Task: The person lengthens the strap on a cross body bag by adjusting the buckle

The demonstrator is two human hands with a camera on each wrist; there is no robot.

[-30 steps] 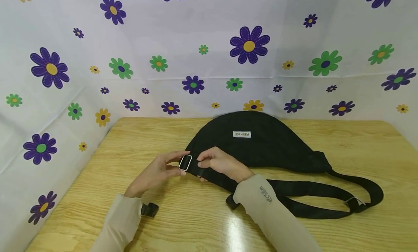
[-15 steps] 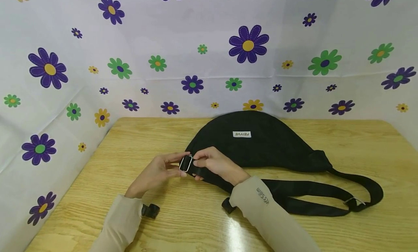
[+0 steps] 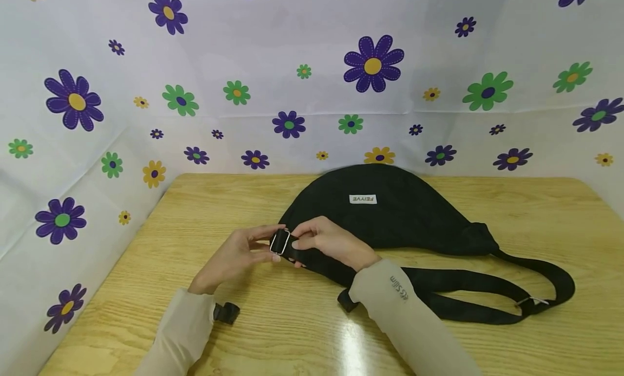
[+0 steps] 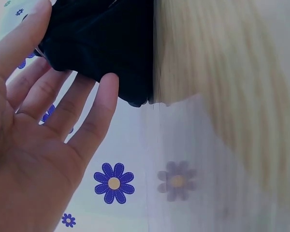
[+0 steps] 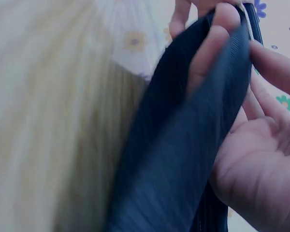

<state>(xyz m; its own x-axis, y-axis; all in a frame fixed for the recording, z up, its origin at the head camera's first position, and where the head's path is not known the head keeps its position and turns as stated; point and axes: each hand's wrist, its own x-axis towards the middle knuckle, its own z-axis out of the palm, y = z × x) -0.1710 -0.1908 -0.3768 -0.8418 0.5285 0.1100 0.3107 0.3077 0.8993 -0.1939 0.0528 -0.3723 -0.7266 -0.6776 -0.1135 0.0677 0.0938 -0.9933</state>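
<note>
A black waist bag with a white label lies on the table, its curved edge toward the back. At its left end, my left hand holds a silver slide buckle between thumb and fingers. Right beside the buckle, my right hand pinches the black strap, which passes into the metal frame. Black strap runs large through the right wrist view, with my right fingers inside its fold. In the left wrist view, my left fingers lie behind the bag's black fabric.
Strap loops with a second silver buckle spread over the wooden table on the right. Short black bands show at both sleeves. A white flower-printed cloth stands behind and to the left.
My right hand has moved slightly left, bringing the strap up to the buckle, and more black webbing now shows inside the frame. My left hand stays nearly in place.
</note>
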